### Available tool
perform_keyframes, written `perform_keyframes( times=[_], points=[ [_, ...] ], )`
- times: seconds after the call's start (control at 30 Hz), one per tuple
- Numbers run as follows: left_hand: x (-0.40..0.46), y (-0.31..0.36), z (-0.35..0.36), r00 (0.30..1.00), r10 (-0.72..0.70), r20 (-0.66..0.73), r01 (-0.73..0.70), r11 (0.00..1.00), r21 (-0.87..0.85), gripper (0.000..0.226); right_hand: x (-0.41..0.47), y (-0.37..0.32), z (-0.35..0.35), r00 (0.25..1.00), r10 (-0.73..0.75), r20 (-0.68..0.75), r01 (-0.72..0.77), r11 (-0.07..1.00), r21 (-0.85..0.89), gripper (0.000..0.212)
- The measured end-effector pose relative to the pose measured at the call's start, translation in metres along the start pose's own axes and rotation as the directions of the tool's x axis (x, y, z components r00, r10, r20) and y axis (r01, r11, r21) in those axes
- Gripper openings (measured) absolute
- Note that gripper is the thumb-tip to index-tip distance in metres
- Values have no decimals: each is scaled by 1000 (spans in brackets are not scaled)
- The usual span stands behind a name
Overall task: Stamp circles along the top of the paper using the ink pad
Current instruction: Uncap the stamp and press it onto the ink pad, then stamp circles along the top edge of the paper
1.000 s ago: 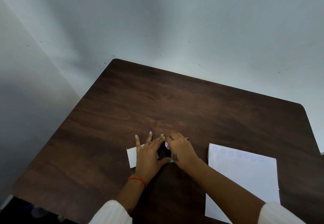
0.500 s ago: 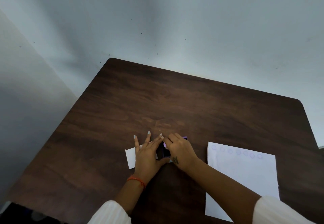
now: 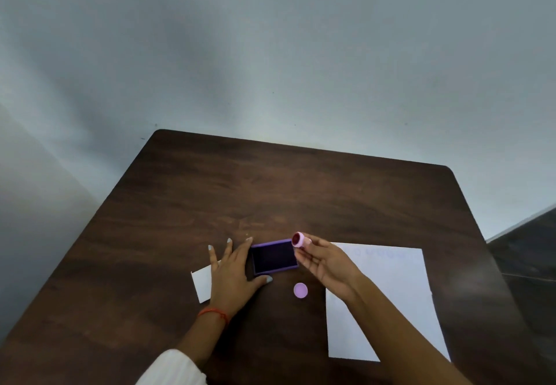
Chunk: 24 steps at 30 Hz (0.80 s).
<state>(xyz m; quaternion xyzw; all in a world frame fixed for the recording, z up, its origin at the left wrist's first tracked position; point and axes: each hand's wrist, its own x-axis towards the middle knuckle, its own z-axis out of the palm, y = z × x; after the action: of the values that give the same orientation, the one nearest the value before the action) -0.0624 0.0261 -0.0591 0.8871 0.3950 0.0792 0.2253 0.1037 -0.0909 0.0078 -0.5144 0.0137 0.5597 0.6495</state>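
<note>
Holding the stamp (image 3: 299, 239), the right hand (image 3: 326, 265) is nearest the paper (image 3: 388, 300) — its top edge lies just right; the left hand (image 3: 231, 276) steadies the ink pad (image 3: 274, 257).

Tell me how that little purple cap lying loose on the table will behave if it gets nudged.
The cap looks small and thin, so probably very light and easily flicked away. Lying flat on the table, it should slide rather than roll, unless tipped on edge.

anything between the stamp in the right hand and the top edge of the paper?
Nothing visible. The right hand holds the stamp lifted beside the open ink pad; the paper lies just to its right, top strip bare except faint circles. The lilac cap lies nearer, off that path.
</note>
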Motion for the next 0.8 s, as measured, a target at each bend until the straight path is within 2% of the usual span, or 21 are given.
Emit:
perform_keyframes(
  times=[0.1,0.17,0.3,0.5,0.63,0.73,0.8],
  points=[
    [-1,1,1,1000,2,-19,-2,1000,-4,91,-22,3,-23,1000,30,5,-31,979,204,18],
    [-3,7,1,997,8,-71,-11,999,-33,89,-35,6,-36,1000,23,-1,-22,963,270,24],
    [-7,36,7,987,107,-120,-113,993,-44,82,-52,6,-63,999,-3,-36,16,932,361,29],
    [-7,101,25,974,220,-49,-223,973,-62,77,-73,-7,-119,993,-32,-113,78,897,436,32],
    [-7,137,44,957,288,-13,-288,956,-48,74,-82,-14,-156,978,-64,-198,151,871,467,26],
    [-6,159,59,940,340,14,-340,940,-18,74,-85,-20,-179,963,-105,-247,207,879,430,19],
    [-5,173,69,930,368,26,-367,930,-22,74,-85,-24,-190,954,-116,-277,218,901,375,23]
  ],
)
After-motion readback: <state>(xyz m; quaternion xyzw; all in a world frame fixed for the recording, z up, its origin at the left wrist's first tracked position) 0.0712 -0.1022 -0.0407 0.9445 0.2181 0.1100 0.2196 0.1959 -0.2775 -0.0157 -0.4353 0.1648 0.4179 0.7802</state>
